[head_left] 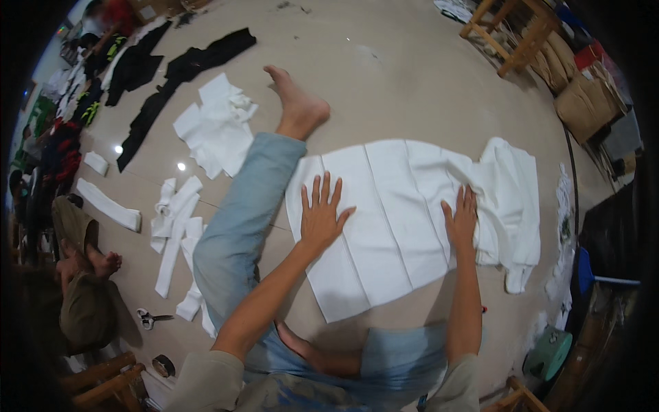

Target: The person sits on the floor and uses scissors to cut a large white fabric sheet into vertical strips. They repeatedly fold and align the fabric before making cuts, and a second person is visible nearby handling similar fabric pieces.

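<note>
A large piece of white fabric (391,213) with several dark lines across it lies spread on the floor between my legs. Its right end is bunched into folds (511,206). My left hand (321,214) rests on the left part of the cloth, palm down with the fingers spread. Farther right, my right hand (461,216) lies flat beside the bunched folds, thumb apart from the fingers. Neither hand grips anything. My left leg in light blue jeans (250,206) stretches along the fabric's left edge.
White fabric pieces (218,127) and strips (175,220) lie left of my leg, with scissors (152,318) nearer me. Black cloth (185,75) stretches across the far left. Another person's foot (103,262) is at left. A wooden stool (511,34) and brown bags (589,99) stand far right.
</note>
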`<action>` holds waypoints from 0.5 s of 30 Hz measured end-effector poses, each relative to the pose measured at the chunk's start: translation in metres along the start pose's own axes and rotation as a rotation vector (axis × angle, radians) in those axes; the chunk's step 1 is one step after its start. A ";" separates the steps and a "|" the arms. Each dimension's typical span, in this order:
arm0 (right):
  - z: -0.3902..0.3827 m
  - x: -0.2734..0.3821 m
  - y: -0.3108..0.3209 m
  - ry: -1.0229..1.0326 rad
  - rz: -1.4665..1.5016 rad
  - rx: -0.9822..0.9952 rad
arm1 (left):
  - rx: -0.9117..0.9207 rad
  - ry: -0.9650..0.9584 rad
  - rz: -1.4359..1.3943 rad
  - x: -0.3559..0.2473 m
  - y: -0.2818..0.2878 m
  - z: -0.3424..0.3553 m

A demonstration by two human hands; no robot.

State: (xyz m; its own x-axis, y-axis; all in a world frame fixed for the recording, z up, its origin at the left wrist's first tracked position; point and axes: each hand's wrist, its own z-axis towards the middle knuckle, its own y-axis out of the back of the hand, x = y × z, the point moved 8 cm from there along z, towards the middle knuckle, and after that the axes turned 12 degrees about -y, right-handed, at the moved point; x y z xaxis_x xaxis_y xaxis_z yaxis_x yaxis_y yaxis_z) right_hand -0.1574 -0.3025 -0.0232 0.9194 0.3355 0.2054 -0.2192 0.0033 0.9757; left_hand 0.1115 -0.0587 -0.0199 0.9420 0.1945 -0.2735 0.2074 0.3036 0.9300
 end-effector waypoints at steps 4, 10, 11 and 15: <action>-0.024 0.002 0.031 0.101 0.150 -0.175 | -0.067 -0.098 -0.168 -0.038 0.004 0.010; -0.227 0.047 0.052 -0.159 0.612 0.133 | 0.117 -0.232 -0.367 -0.082 0.040 -0.086; -0.263 0.045 0.046 -0.255 0.639 0.177 | 0.143 -0.241 -0.359 -0.091 0.034 -0.106; -0.304 0.059 0.061 -0.315 0.595 0.116 | 0.157 -0.177 -0.287 -0.105 0.027 -0.126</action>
State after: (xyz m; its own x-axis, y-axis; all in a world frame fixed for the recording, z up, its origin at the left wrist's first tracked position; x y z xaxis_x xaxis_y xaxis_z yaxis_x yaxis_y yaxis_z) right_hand -0.2159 0.0039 0.0254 0.7081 -0.0411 0.7049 -0.6966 -0.2042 0.6878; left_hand -0.0155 0.0467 0.0027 0.8679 -0.0458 -0.4946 0.4945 0.1726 0.8518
